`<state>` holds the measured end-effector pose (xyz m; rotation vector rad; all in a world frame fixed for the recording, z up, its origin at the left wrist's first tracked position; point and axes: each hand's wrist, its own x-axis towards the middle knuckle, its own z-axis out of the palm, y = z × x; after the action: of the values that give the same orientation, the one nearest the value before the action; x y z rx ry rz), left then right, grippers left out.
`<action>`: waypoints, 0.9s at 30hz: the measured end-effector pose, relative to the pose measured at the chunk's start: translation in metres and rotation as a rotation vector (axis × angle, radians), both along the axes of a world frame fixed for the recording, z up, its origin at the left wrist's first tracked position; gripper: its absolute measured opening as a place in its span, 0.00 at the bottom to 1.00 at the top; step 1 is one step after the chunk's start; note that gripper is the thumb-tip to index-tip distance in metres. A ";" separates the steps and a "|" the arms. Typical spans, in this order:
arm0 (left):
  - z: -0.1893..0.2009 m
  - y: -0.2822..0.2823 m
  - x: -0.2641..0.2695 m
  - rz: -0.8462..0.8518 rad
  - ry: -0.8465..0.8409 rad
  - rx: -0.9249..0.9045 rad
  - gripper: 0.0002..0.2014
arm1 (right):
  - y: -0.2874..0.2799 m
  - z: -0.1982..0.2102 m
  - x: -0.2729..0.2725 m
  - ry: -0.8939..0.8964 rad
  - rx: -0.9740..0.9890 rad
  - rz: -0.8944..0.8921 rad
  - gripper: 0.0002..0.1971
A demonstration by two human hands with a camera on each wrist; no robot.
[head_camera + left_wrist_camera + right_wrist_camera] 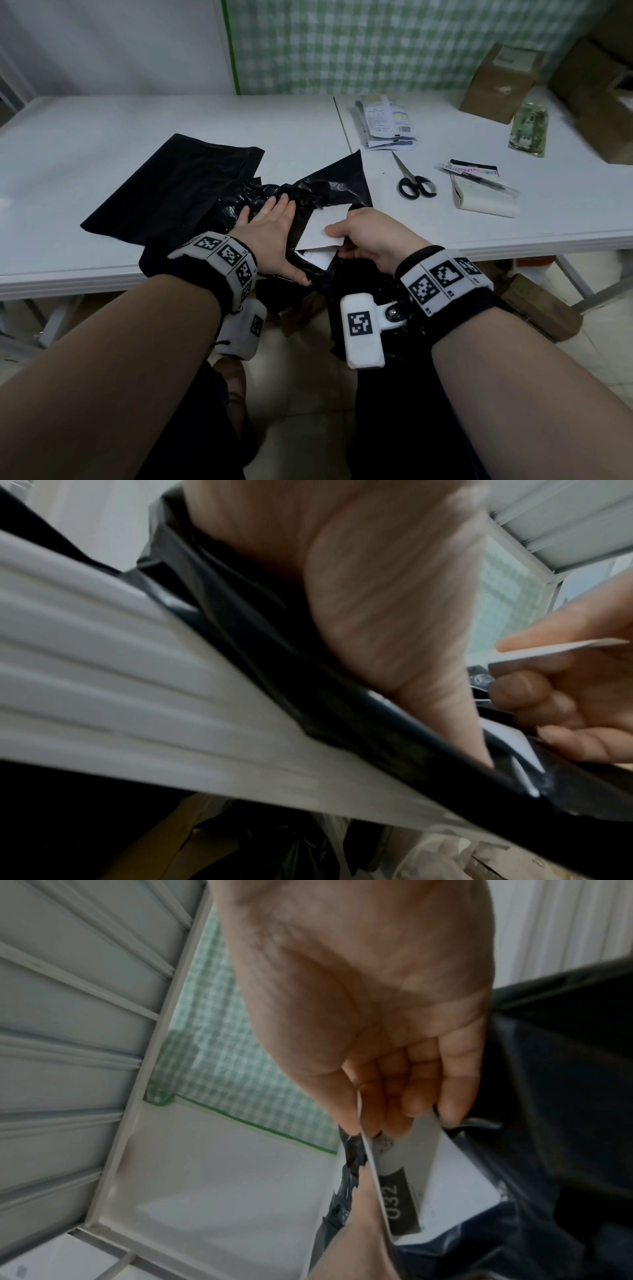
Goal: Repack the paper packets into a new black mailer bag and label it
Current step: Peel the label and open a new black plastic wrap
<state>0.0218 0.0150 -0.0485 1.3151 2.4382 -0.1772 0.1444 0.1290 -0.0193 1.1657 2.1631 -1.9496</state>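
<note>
A crumpled black mailer bag [318,192] lies at the table's near edge and hangs over it. My left hand [270,226] presses flat on it, fingers straight and thumb along its near edge; the left wrist view shows the palm [377,588] on the black plastic [308,696]. My right hand [342,236] pinches a white label [325,222] between thumb and fingers, just right of the left hand. In the right wrist view the label [404,1177] bears a black band reading 032. A flat black mailer bag [171,185] lies to the left. Paper packets [387,123] are stacked further back.
Scissors [414,181] lie right of the bags. A pen and a label pad [483,195] sit further right. A green packet [527,130] and a cardboard box [496,82] stand at the back right. More boxes sit on the floor under the white table [102,123].
</note>
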 end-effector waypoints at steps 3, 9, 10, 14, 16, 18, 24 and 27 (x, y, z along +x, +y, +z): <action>0.001 0.002 0.002 0.025 -0.003 0.008 0.70 | 0.005 0.002 0.007 0.007 -0.031 -0.019 0.02; 0.001 0.001 0.002 0.064 -0.034 0.050 0.71 | 0.009 0.002 0.014 0.025 -0.082 -0.044 0.08; 0.002 0.001 0.002 0.075 -0.061 0.091 0.72 | 0.009 0.001 0.014 0.034 -0.092 -0.055 0.09; 0.014 -0.004 -0.010 0.074 -0.258 0.260 0.73 | 0.011 -0.001 0.012 0.072 -0.125 -0.087 0.07; 0.022 -0.007 -0.019 0.060 -0.275 0.253 0.71 | 0.011 -0.001 0.007 0.090 -0.119 -0.090 0.09; 0.031 -0.008 -0.023 0.066 -0.148 0.185 0.67 | 0.009 -0.002 0.001 0.101 -0.094 -0.081 0.12; 0.039 0.008 -0.007 -0.191 0.041 0.221 0.67 | 0.003 -0.006 -0.016 0.076 0.003 -0.062 0.13; 0.027 0.013 -0.001 -0.218 -0.073 0.182 0.69 | 0.003 -0.008 -0.016 0.074 0.015 -0.053 0.13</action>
<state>0.0208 0.0275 -0.0219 1.6358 2.2914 0.0382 0.1289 0.1320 -0.0268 1.1836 2.2083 -2.0333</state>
